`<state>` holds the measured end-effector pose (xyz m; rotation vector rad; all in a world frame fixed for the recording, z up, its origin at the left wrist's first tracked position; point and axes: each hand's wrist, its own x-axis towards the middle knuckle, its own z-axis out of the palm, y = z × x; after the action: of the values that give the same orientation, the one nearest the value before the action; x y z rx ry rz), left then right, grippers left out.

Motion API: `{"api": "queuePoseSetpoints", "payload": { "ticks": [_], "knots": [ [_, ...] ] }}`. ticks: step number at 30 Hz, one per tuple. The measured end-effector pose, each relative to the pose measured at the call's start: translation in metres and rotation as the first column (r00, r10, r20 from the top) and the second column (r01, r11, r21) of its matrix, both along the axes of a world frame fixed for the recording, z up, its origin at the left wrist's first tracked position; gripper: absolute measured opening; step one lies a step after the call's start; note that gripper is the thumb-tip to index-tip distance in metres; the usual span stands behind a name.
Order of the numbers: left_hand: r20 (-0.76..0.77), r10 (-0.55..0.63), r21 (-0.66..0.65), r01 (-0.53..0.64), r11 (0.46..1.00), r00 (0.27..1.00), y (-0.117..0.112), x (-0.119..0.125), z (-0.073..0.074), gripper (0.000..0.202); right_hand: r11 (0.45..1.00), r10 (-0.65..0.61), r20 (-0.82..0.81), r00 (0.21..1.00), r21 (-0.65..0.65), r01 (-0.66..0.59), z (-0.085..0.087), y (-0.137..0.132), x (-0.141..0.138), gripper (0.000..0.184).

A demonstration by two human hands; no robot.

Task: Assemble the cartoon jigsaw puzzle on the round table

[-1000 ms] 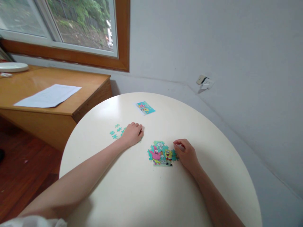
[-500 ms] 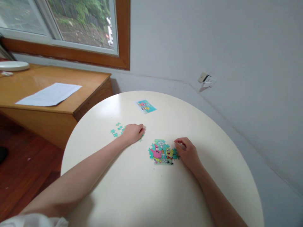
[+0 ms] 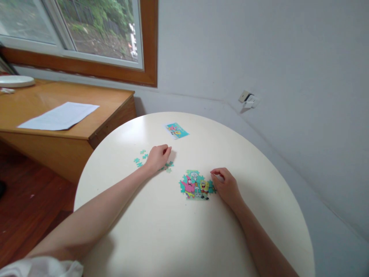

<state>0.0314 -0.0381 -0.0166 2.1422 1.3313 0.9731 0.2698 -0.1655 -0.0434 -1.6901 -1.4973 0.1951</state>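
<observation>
A partly joined jigsaw puzzle [image 3: 196, 185] with cartoon figures in pink and yellow on teal lies flat on the white round table [image 3: 161, 231]. My right hand [image 3: 226, 184] rests at its right edge, thumb and forefinger drawn together; whether a piece is between them is hidden. Over the loose teal puzzle pieces [image 3: 139, 164], my left hand [image 3: 157, 157] is closed with fingers curled in, and I cannot make out anything in it. More loose pieces [image 3: 169, 165] show beside that wrist, the rest being covered by the hand.
A small picture card [image 3: 177, 130] with the same cartoon figures lies toward the table's far side. To the left stands a wooden desk [image 3: 115, 100] with a sheet of paper [image 3: 60, 115]. The wall [image 3: 230, 46] with a socket [image 3: 248, 99] is behind the table.
My left hand has shifted up and slightly left, its fingers turned upward, uncovering loose pieces below it. My right hand stays at the puzzle's right edge.
</observation>
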Motion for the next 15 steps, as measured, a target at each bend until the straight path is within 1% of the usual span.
{"api": "queuePoseSetpoints", "payload": {
  "ticks": [2,3,5,7,8,11,13,15],
  "knots": [
    [0.156,0.013,-0.049,-0.006,0.999,0.988,0.002,0.000,0.003,0.037,1.000,-0.002,0.002,1.000,0.006,0.002,-0.001,0.000,0.001,0.015],
    [0.257,0.029,-0.114,0.000,0.994,0.966,0.003,0.000,0.004,0.037,1.000,-0.002,0.004,1.000,0.008,0.002,-0.001,0.000,0.001,0.015],
    [0.464,0.097,-0.291,0.048,0.955,0.881,0.004,0.001,0.006,0.036,1.000,-0.001,0.006,1.000,0.013,0.001,-0.002,0.001,0.001,0.015],
    [0.597,0.180,-0.436,0.127,0.891,0.782,0.005,0.002,0.008,0.035,1.000,-0.003,0.001,1.000,0.016,0.003,-0.002,0.001,0.001,0.015],
    [0.632,0.210,-0.478,0.162,0.863,0.746,0.005,0.003,0.009,0.035,1.000,-0.005,-0.002,1.000,0.018,0.005,-0.002,0.001,0.001,0.015],
    [0.686,0.263,-0.546,0.241,0.803,0.679,0.004,0.004,0.012,0.034,0.999,-0.018,-0.008,1.000,0.032,0.018,-0.002,0.001,0.000,0.015],
    [0.718,0.306,-0.590,0.313,0.744,0.625,0.003,0.004,0.015,0.033,0.999,-0.029,-0.004,1.000,0.044,0.030,-0.002,0.001,0.000,0.016],
    [0.739,0.349,-0.626,0.395,0.673,0.576,0.001,0.004,0.018,0.032,0.997,-0.042,0.004,0.999,0.065,0.042,-0.002,0.000,0.000,0.016]
  ]
}}
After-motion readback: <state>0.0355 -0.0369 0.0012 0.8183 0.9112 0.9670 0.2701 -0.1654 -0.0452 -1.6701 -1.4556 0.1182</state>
